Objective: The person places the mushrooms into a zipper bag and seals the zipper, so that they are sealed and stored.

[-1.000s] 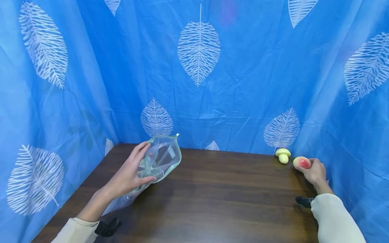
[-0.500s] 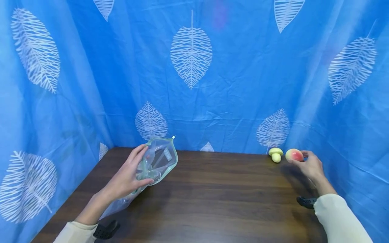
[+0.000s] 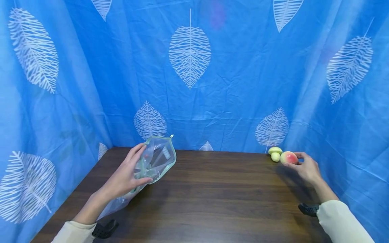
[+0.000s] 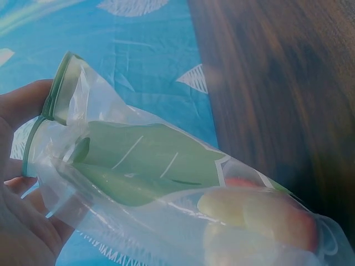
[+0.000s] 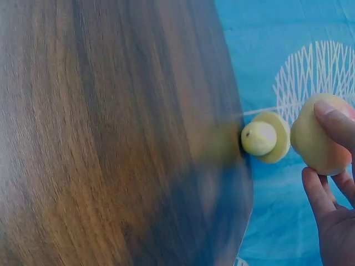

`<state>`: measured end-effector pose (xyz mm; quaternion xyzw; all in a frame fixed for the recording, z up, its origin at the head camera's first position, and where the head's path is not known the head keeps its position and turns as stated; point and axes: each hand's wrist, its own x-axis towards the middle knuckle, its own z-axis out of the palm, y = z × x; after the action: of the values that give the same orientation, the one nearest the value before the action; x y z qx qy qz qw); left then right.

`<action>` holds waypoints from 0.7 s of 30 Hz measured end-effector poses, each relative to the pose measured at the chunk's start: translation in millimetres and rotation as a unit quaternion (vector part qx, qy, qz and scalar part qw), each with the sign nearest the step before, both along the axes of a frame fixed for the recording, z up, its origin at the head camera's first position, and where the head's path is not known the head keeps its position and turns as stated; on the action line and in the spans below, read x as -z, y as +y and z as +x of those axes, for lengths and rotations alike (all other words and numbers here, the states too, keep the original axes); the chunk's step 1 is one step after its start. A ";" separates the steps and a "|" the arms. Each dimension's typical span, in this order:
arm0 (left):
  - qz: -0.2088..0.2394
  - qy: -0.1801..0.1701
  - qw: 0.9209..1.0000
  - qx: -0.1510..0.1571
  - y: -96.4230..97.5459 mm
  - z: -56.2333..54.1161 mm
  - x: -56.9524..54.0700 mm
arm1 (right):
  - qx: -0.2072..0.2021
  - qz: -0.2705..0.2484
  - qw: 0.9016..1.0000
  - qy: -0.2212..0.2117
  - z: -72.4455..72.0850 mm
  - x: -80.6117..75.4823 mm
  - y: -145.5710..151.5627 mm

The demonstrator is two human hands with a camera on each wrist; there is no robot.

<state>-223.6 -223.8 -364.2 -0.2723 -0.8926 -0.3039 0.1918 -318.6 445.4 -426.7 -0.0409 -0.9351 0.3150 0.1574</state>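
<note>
peach (image 3: 288, 157) lifted leftward | right hand (image 3: 307, 167) pinching | left hand (image 3: 126, 176) holds bag (image 3: 153, 162)

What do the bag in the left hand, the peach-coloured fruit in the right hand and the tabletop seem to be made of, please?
The clear zip bag with a green rim looks like thin glossy plastic: transparent, crinkled, shiny. The round yellow-and-red peach seems matte foam or soft plastic, probably a toy: smooth, uniform skin. The dark brown table looks like wood or wood-grain laminate with a slight sheen.

A makeshift recording booth: blue leaf-print curtains (image 3: 194, 84) enclose a bare wooden table (image 3: 212, 202) on three sides.
</note>
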 end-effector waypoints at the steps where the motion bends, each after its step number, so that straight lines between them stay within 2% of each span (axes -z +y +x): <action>1: 0.000 0.001 1.000 0.001 0.4 -0.3 -0.2 | -0.005 0.001 1.000 0.005 1.0 -0.5 -0.9; 7: 0.002 -0.003 1.000 0.007 2.9 -1.4 1.3 | -0.035 0.002 0.999 0.025 4.5 -3.5 -10.0; 11: 0.004 -0.006 1.000 0.012 4.6 -2.0 3.3 | -0.041 0.005 0.999 0.029 4.1 -3.4 -17.6; 21: -0.002 -0.006 1.000 0.001 6.0 -0.6 2.8 | -0.093 -0.008 0.993 0.066 -1.6 -4.6 -50.0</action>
<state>-224.2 -217.8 -367.1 -0.2718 -0.8940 -0.3039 0.1861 -320.2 395.4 -422.1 0.0658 -0.9197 0.3379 0.1887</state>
